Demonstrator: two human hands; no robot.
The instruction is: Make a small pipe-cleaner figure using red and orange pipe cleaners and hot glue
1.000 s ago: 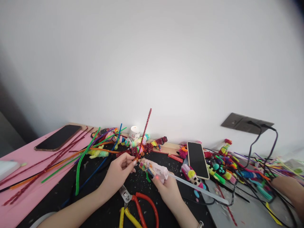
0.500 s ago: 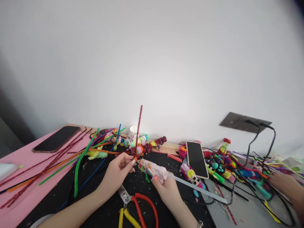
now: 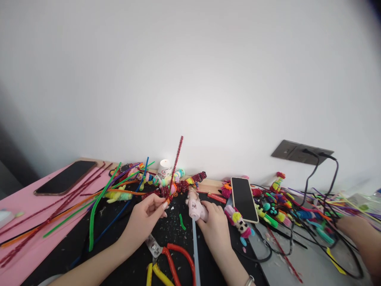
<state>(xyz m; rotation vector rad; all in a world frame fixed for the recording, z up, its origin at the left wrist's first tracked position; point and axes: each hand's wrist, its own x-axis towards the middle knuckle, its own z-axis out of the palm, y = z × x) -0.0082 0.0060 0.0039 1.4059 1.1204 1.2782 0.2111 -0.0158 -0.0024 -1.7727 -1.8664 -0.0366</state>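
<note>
My left hand (image 3: 145, 216) pinches a red glittery pipe cleaner (image 3: 175, 164) near its base, and the stem stands up and leans slightly right. Its lower end sits among a red and multicoloured pipe cleaner bundle (image 3: 175, 186) on the black mat (image 3: 125, 222). My right hand (image 3: 214, 228) is wrapped round a pale pink glue gun (image 3: 197, 207). The gun's nozzle points away toward the bundle, and a clear glue stick (image 3: 195, 254) trails back from it toward me. The two hands are a short gap apart.
Red and yellow handled scissors (image 3: 169, 262) lie below my hands. Long coloured pipe cleaners (image 3: 98, 202) spread left over a pink sheet with a phone (image 3: 65, 182). A second phone (image 3: 244, 194), small pipe cleaner figures, cables and a wall socket (image 3: 302, 152) fill the right, where another person's hand (image 3: 357, 234) rests.
My right hand has turned the glue gun so its nozzle points away and the glue stick trails toward me. The upright red pipe cleaner has tilted slightly right again.
</note>
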